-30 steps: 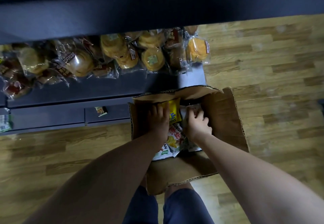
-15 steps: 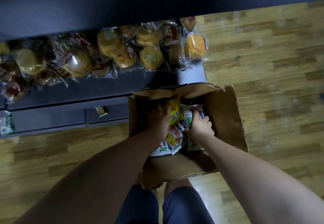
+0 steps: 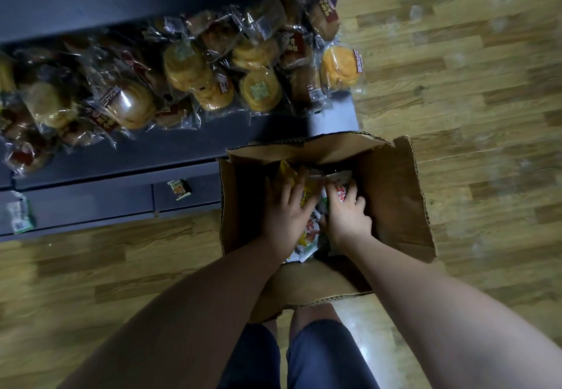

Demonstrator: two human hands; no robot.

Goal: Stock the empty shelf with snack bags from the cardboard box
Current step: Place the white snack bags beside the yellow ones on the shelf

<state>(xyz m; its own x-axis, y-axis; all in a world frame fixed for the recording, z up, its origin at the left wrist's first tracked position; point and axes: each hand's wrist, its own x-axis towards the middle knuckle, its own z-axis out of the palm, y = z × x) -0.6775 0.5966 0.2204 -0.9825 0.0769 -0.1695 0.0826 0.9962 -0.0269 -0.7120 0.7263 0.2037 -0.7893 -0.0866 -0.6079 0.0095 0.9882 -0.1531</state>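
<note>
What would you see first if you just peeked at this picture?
Two hands, the left hand and the right hand, digging among colourful snack bags inside an open cardboard box on the wooden floor, right in the middle. Next come the shiny wrapped buns piled on the dark shelf just above and left of the box.

Snack bags mostly hidden under both hands, shelf cut off left — labels unreadable.
</note>
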